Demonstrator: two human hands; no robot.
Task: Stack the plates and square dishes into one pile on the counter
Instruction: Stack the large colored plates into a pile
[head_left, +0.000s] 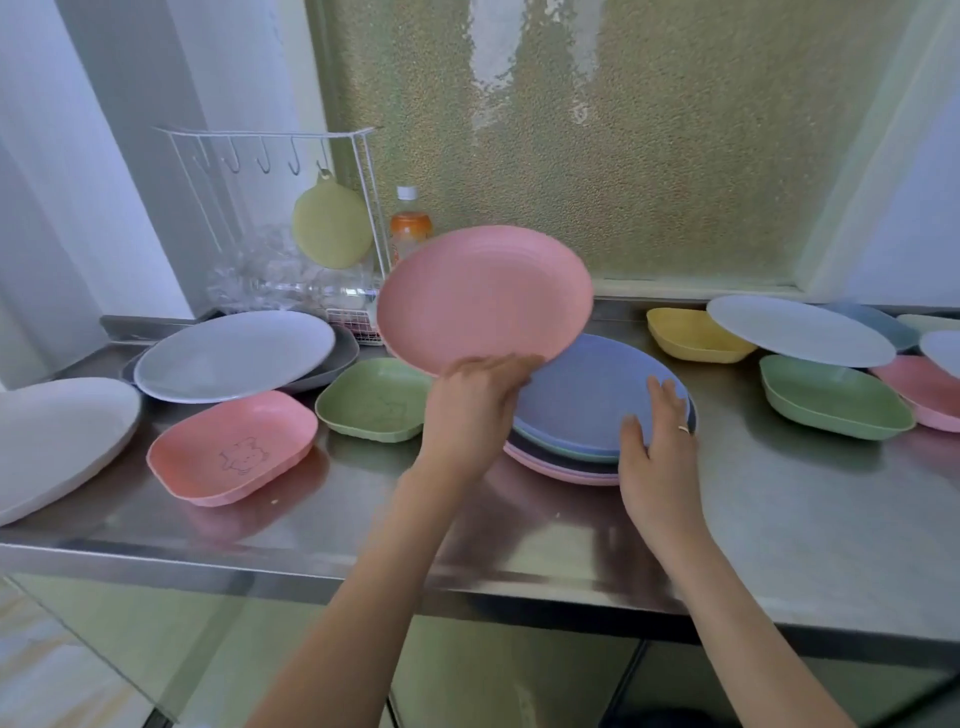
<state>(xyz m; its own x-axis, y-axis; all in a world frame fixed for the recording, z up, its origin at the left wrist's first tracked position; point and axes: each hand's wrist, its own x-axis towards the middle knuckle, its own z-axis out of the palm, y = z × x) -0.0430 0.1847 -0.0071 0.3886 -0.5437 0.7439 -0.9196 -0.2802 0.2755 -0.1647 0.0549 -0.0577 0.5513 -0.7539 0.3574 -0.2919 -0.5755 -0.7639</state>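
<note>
Left hand (470, 400) has its grip on the near rim of a pink round plate (483, 299), fingers curled over the edge, plate tilted up and lifted off the desk (779, 493). Plate sits above and beyond the hand, its lower right edge overlapping the far left side of the pile (597, 410). Right hand (657, 441) holds nothing: fingers straight, resting flat on the near right rim of the blue plate that tops the pile (ring on one finger). Under the blue plate, rims of green, dark and pink plates show.

Left of the pile: green square dish (371, 397) just beside it, pink square dish (234, 447) with a drawn figure nearer the front edge, a pale grey plate (234, 353) lying on a dark dish behind, and a white plate (57, 441) at far left, partly cut off.

Right of the pile, well apart: yellow square dish (691, 335), another pale plate (800, 330) propped across dishes, second green square dish (831, 397), second pink dish (924, 389) at the frame edge.

Back left: white wire rack (270, 150) with hooks, yellow-green round pad (330, 226) hanging from it, orange-label bottle (410, 223) behind the lifted plate.
</note>
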